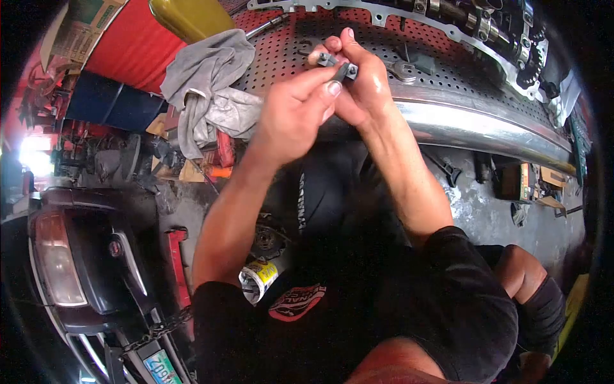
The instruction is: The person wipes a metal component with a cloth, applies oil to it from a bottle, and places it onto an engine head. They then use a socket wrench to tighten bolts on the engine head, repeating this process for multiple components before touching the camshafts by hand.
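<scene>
Both of my hands meet above a red perforated work surface (pixel 288 45). My left hand (pixel 291 115) and my right hand (pixel 364 86) pinch a small dark grey metal part (pixel 347 70) between fingertips and thumbs. A second small grey piece (pixel 326 59) sits right beside it under my right fingers; whether the two are joined I cannot tell. My fingers hide most of both pieces.
A grey rag (pixel 211 89) lies on the surface's left edge. An engine head with a camshaft (pixel 486 32) sits at the top right, a wrench (pixel 403 70) nearby. A chrome rim (pixel 486 128) bounds the surface. A car front (pixel 83 256), a chain (pixel 160 329) and a yellow-labelled can (pixel 259 276) are below.
</scene>
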A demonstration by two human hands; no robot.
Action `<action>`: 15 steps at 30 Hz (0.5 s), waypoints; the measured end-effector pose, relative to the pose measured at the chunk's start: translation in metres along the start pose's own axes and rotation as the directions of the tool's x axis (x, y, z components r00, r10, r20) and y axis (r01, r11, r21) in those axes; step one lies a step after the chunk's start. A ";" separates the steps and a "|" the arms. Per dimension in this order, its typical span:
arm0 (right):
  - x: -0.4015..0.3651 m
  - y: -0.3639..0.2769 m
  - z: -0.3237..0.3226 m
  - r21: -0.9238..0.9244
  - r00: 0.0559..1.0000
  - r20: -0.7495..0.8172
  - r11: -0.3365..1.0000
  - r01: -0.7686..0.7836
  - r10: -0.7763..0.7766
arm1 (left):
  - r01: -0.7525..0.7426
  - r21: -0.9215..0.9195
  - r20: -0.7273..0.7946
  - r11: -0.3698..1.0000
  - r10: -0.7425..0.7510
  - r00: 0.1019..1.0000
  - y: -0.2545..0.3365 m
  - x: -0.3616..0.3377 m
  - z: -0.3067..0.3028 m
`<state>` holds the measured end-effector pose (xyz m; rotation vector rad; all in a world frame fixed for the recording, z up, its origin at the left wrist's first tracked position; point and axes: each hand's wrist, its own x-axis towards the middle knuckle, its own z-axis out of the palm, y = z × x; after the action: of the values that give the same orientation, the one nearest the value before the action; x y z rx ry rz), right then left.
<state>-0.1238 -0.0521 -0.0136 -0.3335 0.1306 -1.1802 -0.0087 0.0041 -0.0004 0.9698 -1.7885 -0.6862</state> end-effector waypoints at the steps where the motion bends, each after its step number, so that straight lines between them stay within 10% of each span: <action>1: -0.001 -0.004 0.000 -0.012 0.999 0.032 1.000 -0.010 0.010 | 0.157 -0.150 0.095 0.976 -0.144 0.985 0.007 -0.001 -0.008; 2: 0.000 -0.005 -0.002 0.008 0.999 0.037 1.000 -0.020 0.020 | 0.319 -0.277 0.211 0.906 -0.266 0.940 0.015 0.000 -0.012; 5: 0.003 -0.004 -0.003 0.053 0.998 0.022 0.997 -0.061 0.060 | -0.359 0.507 0.098 0.783 0.362 0.927 0.004 0.002 -0.005; 9: 0.001 0.003 0.011 0.040 0.998 -0.057 0.999 0.003 -0.001 | -0.467 0.826 0.362 0.316 0.338 0.869 0.022 0.004 -0.029; 12: 0.002 -0.002 -0.002 0.047 0.998 0.033 0.998 -0.051 0.050 | -0.126 0.142 0.119 0.982 0.109 0.987 0.003 0.002 -0.007; 15: -0.001 -0.010 -0.003 0.019 0.996 0.080 0.999 -0.048 0.047 | 0.300 -0.543 0.228 0.785 -0.207 0.952 0.005 -0.001 -0.004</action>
<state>-0.1336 -0.0552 -0.0135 -0.3569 0.0568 -1.1191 -0.0069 0.0077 0.0048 0.7527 -1.4413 -1.4164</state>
